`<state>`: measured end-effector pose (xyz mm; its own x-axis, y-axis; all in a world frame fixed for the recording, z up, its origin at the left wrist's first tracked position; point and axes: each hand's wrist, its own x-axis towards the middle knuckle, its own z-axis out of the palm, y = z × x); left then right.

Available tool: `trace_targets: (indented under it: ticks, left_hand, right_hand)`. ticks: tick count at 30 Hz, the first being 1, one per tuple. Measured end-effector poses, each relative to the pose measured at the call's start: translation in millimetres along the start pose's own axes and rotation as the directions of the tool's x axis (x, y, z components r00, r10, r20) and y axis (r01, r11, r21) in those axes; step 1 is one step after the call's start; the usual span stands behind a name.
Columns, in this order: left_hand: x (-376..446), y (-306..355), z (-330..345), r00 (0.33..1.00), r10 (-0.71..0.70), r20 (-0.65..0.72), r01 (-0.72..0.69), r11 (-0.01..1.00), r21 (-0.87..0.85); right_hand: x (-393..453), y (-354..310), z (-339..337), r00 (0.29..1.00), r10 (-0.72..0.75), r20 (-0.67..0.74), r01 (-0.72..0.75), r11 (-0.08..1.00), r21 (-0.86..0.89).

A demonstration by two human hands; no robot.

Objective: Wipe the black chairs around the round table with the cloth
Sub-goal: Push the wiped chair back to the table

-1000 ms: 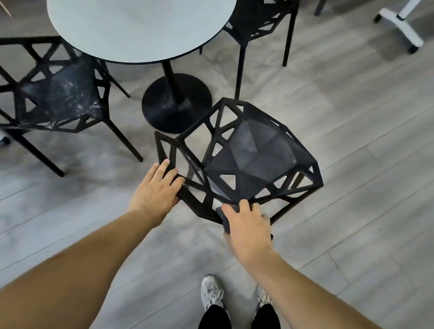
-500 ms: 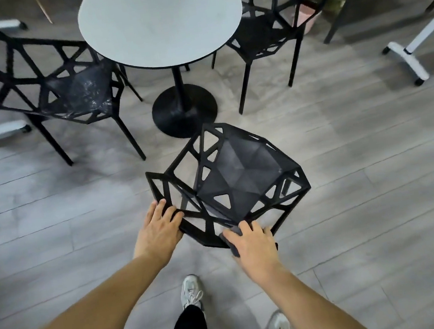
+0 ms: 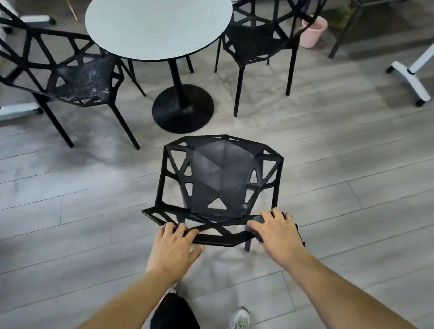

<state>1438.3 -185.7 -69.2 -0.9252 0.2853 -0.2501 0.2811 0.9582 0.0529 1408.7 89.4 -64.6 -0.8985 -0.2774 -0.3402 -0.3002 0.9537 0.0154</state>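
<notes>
two hands now sit on the near chair, which has swung since a second ago so its back faces the person, well apart from the round table. likely it is being positioned for wiping. the left hand curls over the top rail; the right hand clamps the dark cloth against that rail.
</notes>
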Motion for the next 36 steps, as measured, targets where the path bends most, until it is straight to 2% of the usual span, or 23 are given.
trace_targets:
  ticks: [3,10,23,27,32,36]
  left_hand:
    - [9.1,9.1,-10.3,0.995,-0.004,0.095,0.013,0.995,-0.096]
    - [42.9,-8.7,-21.7,0.923,-0.175,0.343,0.253,0.947,-0.199]
    - [134.2,57.2,-32.9,0.891,-0.297,0.344,0.405,0.863,-0.303]
    - [162.8,71.4,-41.8,0.875,-0.341,0.343,0.447,0.842,-0.302]
    - [195.4,85.3,-42.1,0.857,-0.4,0.325,0.496,0.811,-0.311]
    - [219.1,90.7,-52.4,0.812,-0.468,0.349,0.576,0.739,-0.349]
  right_hand:
    - [4.2,28.3,-4.5,1.0,0.015,0.021,-0.014,0.999,-0.033]
    - [35.0,79.9,-10.1,0.999,-0.039,0.001,0.038,0.996,-0.085]
    - [121.5,177.3,-45.1,0.998,0.018,0.058,-0.006,0.981,-0.191]
    - [154.1,205.3,-56.2,0.997,-0.022,0.069,0.037,0.974,-0.222]
    - [200.4,239.7,-73.7,0.985,-0.15,0.082,0.166,0.957,-0.237]
    - [230.5,253.3,-89.2,0.972,-0.217,0.088,0.232,0.945,-0.232]
